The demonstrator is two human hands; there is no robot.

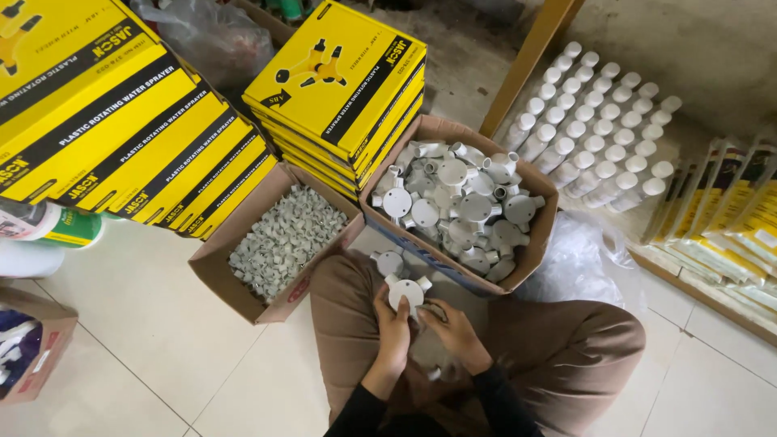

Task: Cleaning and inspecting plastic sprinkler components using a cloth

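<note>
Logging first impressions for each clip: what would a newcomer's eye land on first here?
Probably the bright yellow flat boxes stacked at upper left and top centre. Next, the open cardboard box of white round fittings in the middle, with a smaller box of small grey pieces to its left. Below, the left hand and right hand hold one white fitting over the person's lap.

We sit on the floor (146,324), a round fitting (406,292) in both hands over our lap. Ahead, a box of fittings (461,206); left of it, a box of small clips (279,243). Behind them, stacked flat cartons (340,81); to the right, rows of bottles (599,121).
</note>
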